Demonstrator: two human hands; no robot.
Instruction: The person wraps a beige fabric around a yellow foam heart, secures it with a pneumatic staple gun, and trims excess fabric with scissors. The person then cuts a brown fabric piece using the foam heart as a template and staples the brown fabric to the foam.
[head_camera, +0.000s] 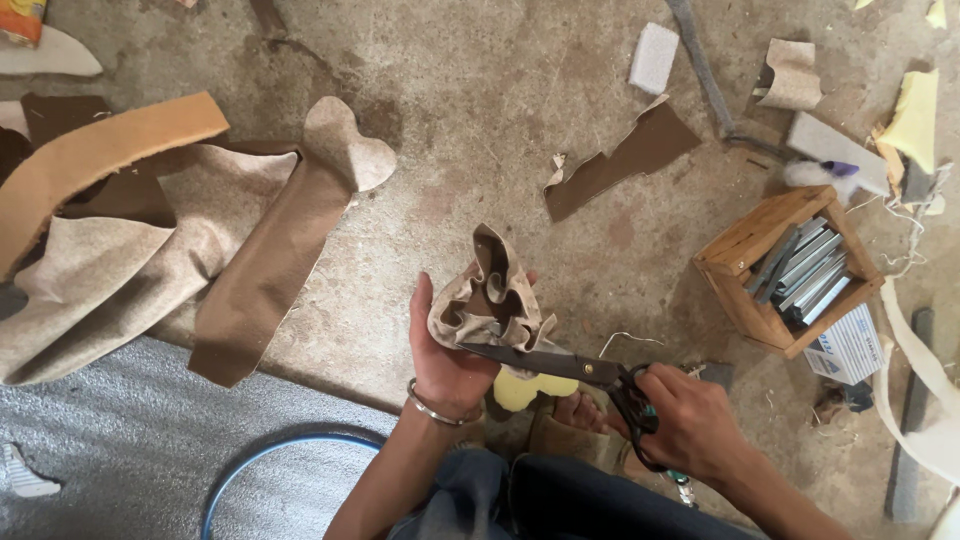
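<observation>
Matt suede scrap (490, 295), dark metal scissors (560, 365)

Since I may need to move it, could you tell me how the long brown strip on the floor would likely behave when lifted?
The long brown strip would probably flop: it bends and drapes where it lies. It looks thin, so likely light. Its matte surface suggests it would not slip easily.

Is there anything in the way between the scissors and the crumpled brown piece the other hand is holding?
Nothing visible. The scissors, gripped by the right hand, already have their blades against the lower edge of the crumpled piece. The left hand holds that piece from behind and below, beside the blades.
</observation>
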